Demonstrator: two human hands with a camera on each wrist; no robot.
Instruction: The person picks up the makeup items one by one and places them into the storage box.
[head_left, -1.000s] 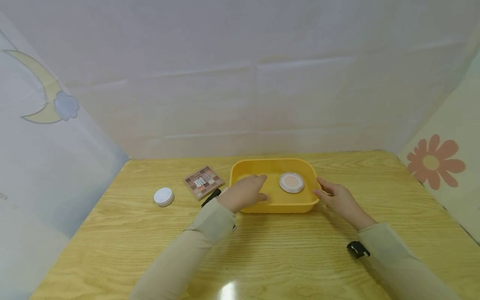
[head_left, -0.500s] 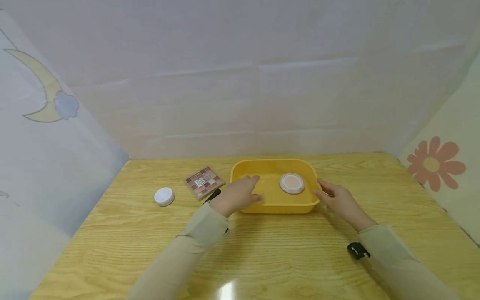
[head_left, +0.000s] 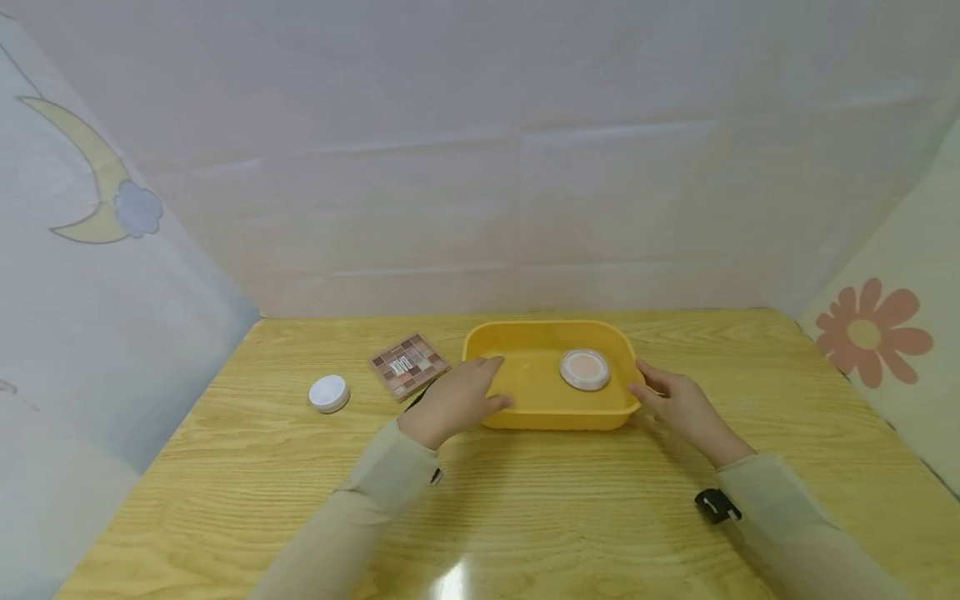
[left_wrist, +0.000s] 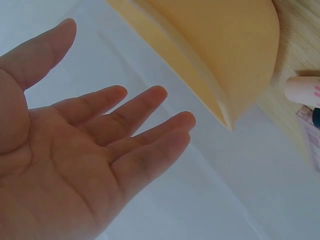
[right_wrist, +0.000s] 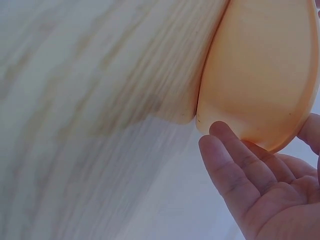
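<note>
A shallow yellow plastic bin (head_left: 555,420) stands on the table, with a round powder compact (head_left: 585,369) lying inside at its right. My right hand (head_left: 686,410) holds the bin's right end; in the right wrist view its thumb is at the rim and its fingers lie along the outer wall. My left hand (head_left: 453,402) is over the bin's left end, fingers spread. The left wrist view shows its palm (left_wrist: 60,165) with nothing in it, apart from the bin's rim. Left of the bin lies an eyeshadow palette (head_left: 408,365).
A round white jar (head_left: 329,393) sits further left on the wooden table (head_left: 570,508). Beside the palette, partly behind the left hand, is a small pale tube-like item (left_wrist: 302,91) with a black part near it. Cloth-covered walls (head_left: 510,208) close off the back and sides.
My left hand has drawn back leftward and slightly toward me, from over the bin's floor to its left end. The right hand keeps its place on the bin; the compact lies still.
</note>
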